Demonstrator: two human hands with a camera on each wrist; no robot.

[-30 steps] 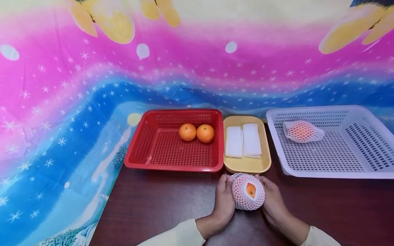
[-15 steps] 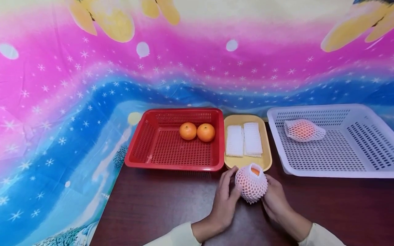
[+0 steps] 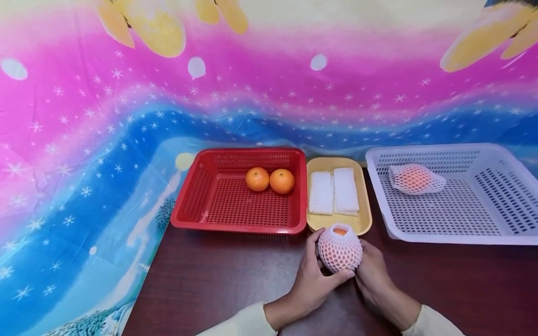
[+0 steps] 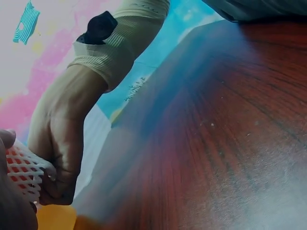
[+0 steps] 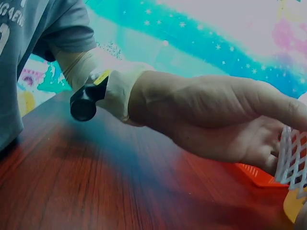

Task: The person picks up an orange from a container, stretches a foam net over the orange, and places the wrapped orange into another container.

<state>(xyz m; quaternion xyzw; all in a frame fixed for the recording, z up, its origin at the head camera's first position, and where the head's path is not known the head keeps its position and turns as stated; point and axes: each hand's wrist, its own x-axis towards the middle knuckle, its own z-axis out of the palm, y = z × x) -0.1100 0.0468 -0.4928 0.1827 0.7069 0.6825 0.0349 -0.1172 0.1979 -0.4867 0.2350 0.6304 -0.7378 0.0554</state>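
Note:
An orange (image 3: 339, 252) in a white foam net sleeve is held up between both hands in the head view. The net's round opening faces up, with orange peel showing inside it. My left hand (image 3: 312, 280) grips the netted fruit, fingers along its left side and thumb across its lower front. On the other side, my right hand (image 3: 375, 274) pinches the net at the fruit's right edge, its fingertips partly hidden behind the fruit. Only part of the white net (image 4: 24, 167) appears in the left wrist view, and its edge (image 5: 292, 158) shows in the right wrist view.
Two bare oranges (image 3: 270, 180) sit in a red basket (image 3: 239, 228). Beside it, a yellow tray (image 3: 336, 225) bears two folded stacks of foam nets (image 3: 333, 192). A white basket (image 3: 454, 238) at right contains one netted fruit (image 3: 416, 178). A patterned cloth backs the dark table (image 3: 218, 280).
The netted orange has turned so its opening, which faced the camera, now points up. The left thumb has come round to the fruit's lower front, while the right hand keeps its place.

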